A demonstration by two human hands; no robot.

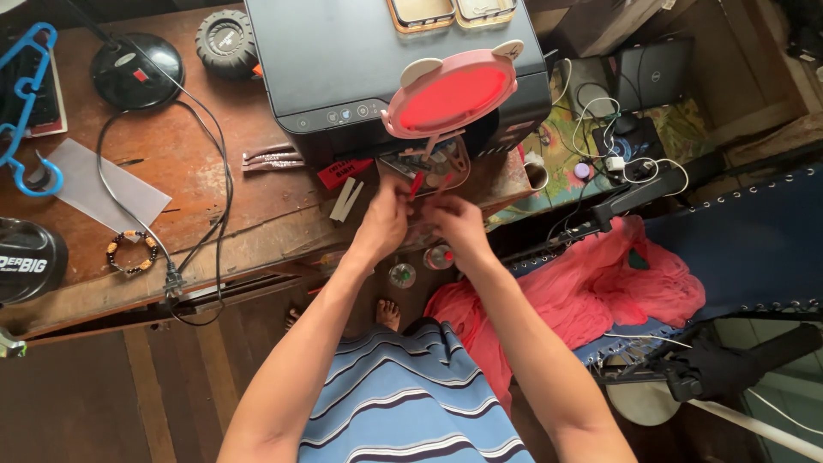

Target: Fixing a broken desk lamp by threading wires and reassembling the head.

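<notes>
My left hand (383, 221) and my right hand (458, 225) meet at the front edge of a wooden desk (197, 163), fingers pinched together around a small red object (417, 183) that is mostly hidden. Just above them lies a clear plastic pouch (433, 165) with small items inside. A pink round mirror (449, 94) with little ears stands tilted over it, leaning against a dark printer (343, 60). What exactly each hand grips is hard to make out.
On the desk lie a black lamp base (137, 70) with its cable, a bead bracelet (130, 251), a grey sheet (103, 184), a blue hanger (26, 103) and a red tag (343, 171). Pink cloth (591, 291) and a dark blue cot (754, 249) are at right.
</notes>
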